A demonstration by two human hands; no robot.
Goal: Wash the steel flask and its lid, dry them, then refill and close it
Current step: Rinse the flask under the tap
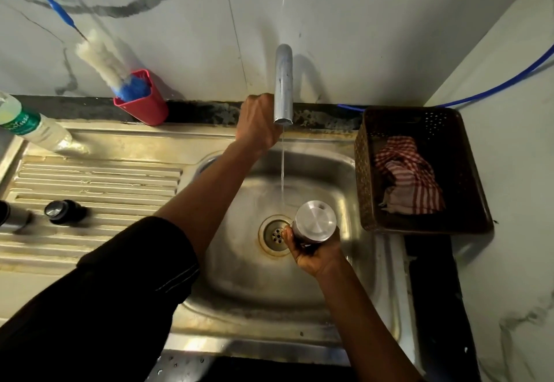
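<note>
My right hand (311,257) grips the steel flask (314,220) low over the sink (239,285), just right of the drain (276,235). The flask's flat round end faces up. My left hand (257,124) is curled around the base of the tap (283,82), and the spout hides what the fingers hold. A thin stream of water (282,172) falls from the spout and lands just left of the flask. A black lid with a steel button (64,211) stands on the drainboard (99,178). Beside it, a steel cylinder (12,217) is cut off by the left edge.
A red cup (144,106) behind the drainboard holds a white and blue bottle brush (105,61). A plastic bottle (27,125) lies at the far left. A brown basket (365,172) with a red checked cloth (410,178) sits right of the sink.
</note>
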